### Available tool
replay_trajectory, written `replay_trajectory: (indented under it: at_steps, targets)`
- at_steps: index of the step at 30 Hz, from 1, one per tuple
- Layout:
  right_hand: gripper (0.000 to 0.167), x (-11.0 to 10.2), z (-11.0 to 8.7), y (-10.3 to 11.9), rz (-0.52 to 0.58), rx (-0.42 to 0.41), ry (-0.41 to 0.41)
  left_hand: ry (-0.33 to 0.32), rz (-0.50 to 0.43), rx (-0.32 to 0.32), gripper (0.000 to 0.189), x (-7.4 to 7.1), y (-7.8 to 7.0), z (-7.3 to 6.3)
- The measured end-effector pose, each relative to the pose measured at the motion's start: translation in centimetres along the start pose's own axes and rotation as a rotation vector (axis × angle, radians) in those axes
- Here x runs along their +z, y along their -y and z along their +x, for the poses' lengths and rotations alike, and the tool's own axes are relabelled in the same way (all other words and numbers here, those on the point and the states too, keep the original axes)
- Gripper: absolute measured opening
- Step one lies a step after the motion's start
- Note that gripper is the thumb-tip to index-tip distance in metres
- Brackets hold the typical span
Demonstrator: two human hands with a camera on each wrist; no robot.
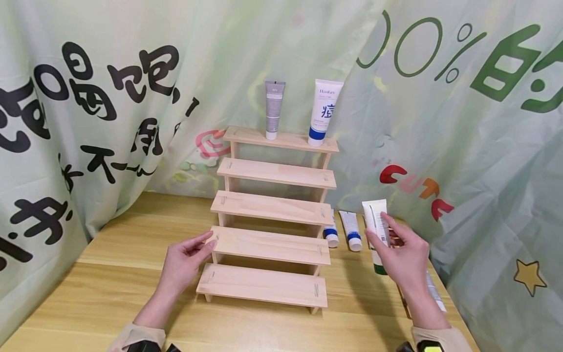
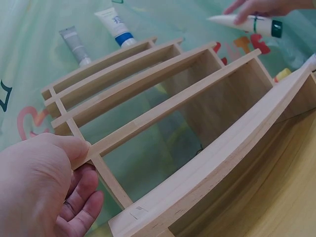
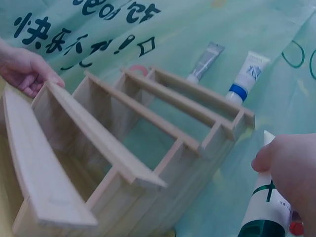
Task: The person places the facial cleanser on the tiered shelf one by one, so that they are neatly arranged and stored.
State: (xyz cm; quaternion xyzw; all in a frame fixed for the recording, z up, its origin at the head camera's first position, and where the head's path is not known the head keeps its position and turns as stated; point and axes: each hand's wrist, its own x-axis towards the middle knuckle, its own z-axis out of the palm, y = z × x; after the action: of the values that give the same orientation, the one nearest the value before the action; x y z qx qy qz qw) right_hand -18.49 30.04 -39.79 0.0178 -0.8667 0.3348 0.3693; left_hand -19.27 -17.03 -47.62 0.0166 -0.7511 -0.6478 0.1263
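Note:
A stepped wooden display rack point(image 1: 269, 210) with several tiers stands on the table. My left hand point(image 1: 188, 256) pinches the left end of its second tier from the bottom, thumb above and fingers curled below, as the left wrist view point(image 2: 54, 177) shows. To the right of the rack, my right hand point(image 1: 402, 252) holds a white squeeze tube point(image 1: 375, 217) with a dark green cap, cap downward and off the table. On the top tier stand a grey tube point(image 1: 273, 110) and a white tube with a blue cap point(image 1: 324, 110), both upright on their caps.
Two white tubes with blue bands, one nearer the rack point(image 1: 331, 230) and one beside it point(image 1: 350, 230), lie on the wooden table point(image 1: 127, 254). Another tube point(image 1: 434, 291) lies partly hidden behind my right wrist. A printed curtain point(image 1: 497, 195) hangs behind and at both sides.

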Motion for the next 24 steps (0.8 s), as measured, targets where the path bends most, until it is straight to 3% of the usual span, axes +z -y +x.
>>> replay_trajectory:
  at_steps: [11, 24]
  targets:
    - [0.059, 0.4, 2.9, 3.5, 0.126, -0.039, -0.112, -0.005, 0.016, 0.03, 0.033, -0.1, 0.3, 0.1]
    - [0.057, 1.5, 6.2, 7.3, 0.252, -0.102, -0.145, -0.004, 0.013, 0.024, 0.033, 0.0, 0.3, 0.1]
